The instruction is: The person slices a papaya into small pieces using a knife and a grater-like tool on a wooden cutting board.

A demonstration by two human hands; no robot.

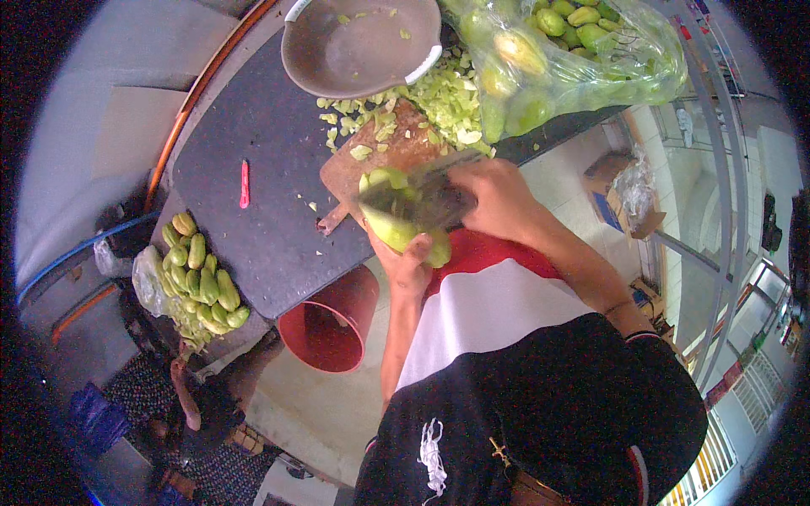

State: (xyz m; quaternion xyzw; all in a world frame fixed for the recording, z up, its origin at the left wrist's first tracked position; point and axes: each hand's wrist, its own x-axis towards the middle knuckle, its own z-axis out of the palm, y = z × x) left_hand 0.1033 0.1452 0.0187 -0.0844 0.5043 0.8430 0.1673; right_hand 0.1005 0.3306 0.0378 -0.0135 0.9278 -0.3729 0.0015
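My left hand (407,263) is wrapped round a pale green fruit (390,229), which looks like a peeled green mango, and holds it over the table's near edge. In my right hand (494,192) is a broad-bladed knife (422,190), smeared by motion, its blade across the top of the fruit. I cannot tell whether the blade touches it. Just beyond, a worn wooden cutting board (350,169) lies with a few pale scraps on it. A heap of pale green slivers (447,97) spreads behind the board.
A grey-brown basin (295,63) stands at the back, beside a clear plastic bag (582,88) of green fruits. A pink-handled tool (245,184) lies on the dark table (261,110). More green fruits (207,282) are piled left, near another person's arm (186,392). A red bucket (364,308) stands below.
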